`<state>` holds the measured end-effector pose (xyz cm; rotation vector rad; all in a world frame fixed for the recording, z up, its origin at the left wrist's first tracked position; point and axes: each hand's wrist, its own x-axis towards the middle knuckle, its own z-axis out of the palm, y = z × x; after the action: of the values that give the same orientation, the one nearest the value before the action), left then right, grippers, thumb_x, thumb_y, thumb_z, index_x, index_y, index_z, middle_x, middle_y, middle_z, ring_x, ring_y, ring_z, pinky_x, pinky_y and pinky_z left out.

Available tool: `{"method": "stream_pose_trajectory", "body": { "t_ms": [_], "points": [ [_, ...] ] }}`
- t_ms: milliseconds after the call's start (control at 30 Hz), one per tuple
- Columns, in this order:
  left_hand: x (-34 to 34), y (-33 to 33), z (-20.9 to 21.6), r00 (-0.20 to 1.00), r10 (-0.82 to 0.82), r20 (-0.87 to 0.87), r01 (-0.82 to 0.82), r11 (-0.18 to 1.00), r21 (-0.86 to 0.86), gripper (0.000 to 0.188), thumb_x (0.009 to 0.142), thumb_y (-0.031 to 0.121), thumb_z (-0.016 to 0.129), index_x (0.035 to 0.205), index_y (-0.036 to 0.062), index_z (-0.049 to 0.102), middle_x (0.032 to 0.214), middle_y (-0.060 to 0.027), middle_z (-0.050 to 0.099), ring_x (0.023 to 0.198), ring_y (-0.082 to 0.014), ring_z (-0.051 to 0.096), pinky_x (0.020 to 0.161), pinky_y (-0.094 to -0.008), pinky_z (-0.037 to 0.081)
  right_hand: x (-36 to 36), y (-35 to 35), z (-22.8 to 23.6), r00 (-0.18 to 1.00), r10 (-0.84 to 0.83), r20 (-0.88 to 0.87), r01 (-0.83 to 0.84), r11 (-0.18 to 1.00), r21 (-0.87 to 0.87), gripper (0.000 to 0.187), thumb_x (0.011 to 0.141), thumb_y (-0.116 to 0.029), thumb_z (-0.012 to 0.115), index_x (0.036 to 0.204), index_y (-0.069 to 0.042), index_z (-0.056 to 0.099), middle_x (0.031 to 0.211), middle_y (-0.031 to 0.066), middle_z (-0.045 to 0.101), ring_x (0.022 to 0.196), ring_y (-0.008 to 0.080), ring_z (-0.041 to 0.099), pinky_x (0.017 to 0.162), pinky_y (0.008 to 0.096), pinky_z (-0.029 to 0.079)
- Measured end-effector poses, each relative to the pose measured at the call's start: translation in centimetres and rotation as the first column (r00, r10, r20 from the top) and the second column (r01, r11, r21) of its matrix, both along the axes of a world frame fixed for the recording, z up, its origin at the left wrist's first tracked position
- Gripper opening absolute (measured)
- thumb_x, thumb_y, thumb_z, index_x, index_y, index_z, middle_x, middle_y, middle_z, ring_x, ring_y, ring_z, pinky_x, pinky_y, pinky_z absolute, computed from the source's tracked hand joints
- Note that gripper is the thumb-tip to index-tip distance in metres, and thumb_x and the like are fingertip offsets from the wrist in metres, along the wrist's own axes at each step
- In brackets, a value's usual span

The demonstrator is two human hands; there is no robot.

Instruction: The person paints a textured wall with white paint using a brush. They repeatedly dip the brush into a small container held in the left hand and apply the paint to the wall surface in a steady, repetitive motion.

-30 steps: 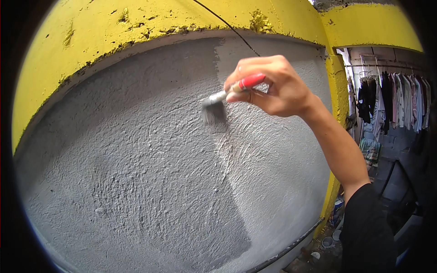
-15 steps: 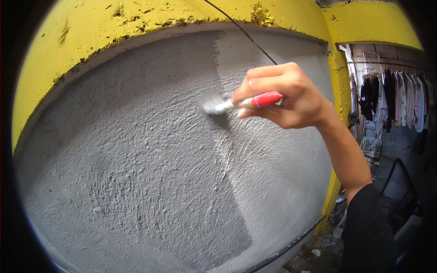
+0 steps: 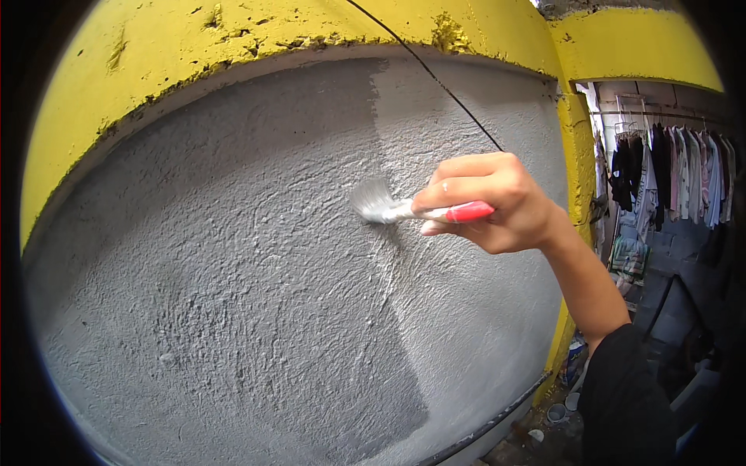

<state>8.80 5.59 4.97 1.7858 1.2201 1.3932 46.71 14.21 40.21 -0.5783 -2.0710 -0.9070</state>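
My right hand (image 3: pixel 486 200) is closed around the handle of a paintbrush (image 3: pixel 400 211) with a red-tipped end and grey-smeared bristles. The bristles fan out against a rough plaster wall (image 3: pixel 256 256), near the border between two shades of grey. Left of that border the wall is darker grey; the strip on the right (image 3: pixel 482 326) is lighter. Ridged texture shows around the bristles and lower down. My right arm comes in from the lower right in a black sleeve. My left hand is out of view.
A yellow beam (image 3: pixel 264 31) with chipped edges runs above the wall, and a yellow post (image 3: pixel 576 147) bounds it at right. A thin black cable (image 3: pixel 435 78) hangs across the top. A dark pipe (image 3: pixel 497 419) follows the bottom edge. Clothes (image 3: pixel 691 171) hang on a rail beyond.
My right hand and the brush have moved down and slightly right along the wall. The bristles now look more spread. The grip on the handle is the same.
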Motion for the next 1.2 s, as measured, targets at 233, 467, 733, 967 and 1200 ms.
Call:
{"method": "stream_pose_trajectory", "body": {
  "t_ms": [233, 467, 733, 967, 1200],
  "points": [
    [-0.7, 0.3, 1.0, 1.000, -0.004, 0.025, 0.004, 1.000, 0.020, 0.090, 0.060, 0.025, 0.096, 0.137, 0.0030, 0.054, 0.127, -0.0176, 0.063, 0.122, -0.0353, 0.057, 0.118, -0.0522, 0.028, 0.5, -0.4, 4.4, 0.998, 0.064, 0.005, -0.063, 0.992, -0.108, 0.013, 0.085, -0.013, 0.082, 0.091, -0.005, 0.074, 0.086, 0.0068, 0.075, 0.069, 0.0141, 0.066, 0.061, 0.0290, 0.052],
    [-0.4, 0.2, 0.7, 0.969, -0.049, 0.243, 0.074, 0.993, -0.091, 0.087, 0.062, 0.018, 0.096, 0.136, 0.0016, 0.054, 0.126, -0.0178, 0.063, 0.115, -0.0324, 0.062, 0.105, -0.0478, 0.046, -0.2, 1.7, 9.4, 0.999, 0.045, 0.013, -0.047, 0.961, 0.271, 0.014, 0.087, -0.016, 0.081, 0.095, -0.005, 0.076, 0.091, 0.0073, 0.077, 0.073, 0.0142, 0.070, 0.065, 0.0262, 0.055],
    [-0.9, 0.4, 1.1, 0.975, -0.018, 0.221, 0.039, 0.995, -0.093, 0.088, 0.062, 0.017, 0.096, 0.137, 0.0013, 0.052, 0.127, -0.0174, 0.062, 0.116, -0.0314, 0.061, 0.103, -0.0465, 0.047, -1.5, 0.7, 9.8, 0.999, -0.014, 0.033, -0.002, 0.898, 0.440, 0.014, 0.087, -0.010, 0.079, 0.100, -0.004, 0.078, 0.091, 0.0097, 0.076, 0.081, 0.0197, 0.072, 0.072, 0.0311, 0.058],
    [-1.2, 0.5, 1.6, 0.983, -0.012, 0.185, 0.032, 0.994, -0.108, 0.090, 0.062, 0.017, 0.096, 0.138, 0.0011, 0.052, 0.129, -0.0169, 0.062, 0.118, -0.0307, 0.061, 0.103, -0.0459, 0.048, 0.0, -0.2, 8.6, 0.999, -0.027, 0.036, 0.017, 0.968, 0.250, 0.013, 0.084, -0.010, 0.081, 0.095, -0.003, 0.077, 0.090, 0.0081, 0.076, 0.076, 0.0187, 0.071, 0.069, 0.0306, 0.057],
    [-1.1, 1.2, 0.7, 0.980, -0.040, 0.194, 0.054, 0.996, -0.069, 0.088, 0.063, 0.018, 0.096, 0.138, 0.0009, 0.053, 0.128, -0.0171, 0.062, 0.117, -0.0308, 0.061, 0.103, -0.0449, 0.048, -1.2, 0.5, 10.0, 0.994, 0.089, -0.055, -0.076, 0.976, 0.206, 0.006, 0.087, -0.005, 0.078, 0.092, -0.001, 0.076, 0.093, 0.0101, 0.077, 0.081, 0.0198, 0.071, 0.074, 0.0315, 0.057]
  ]
}}
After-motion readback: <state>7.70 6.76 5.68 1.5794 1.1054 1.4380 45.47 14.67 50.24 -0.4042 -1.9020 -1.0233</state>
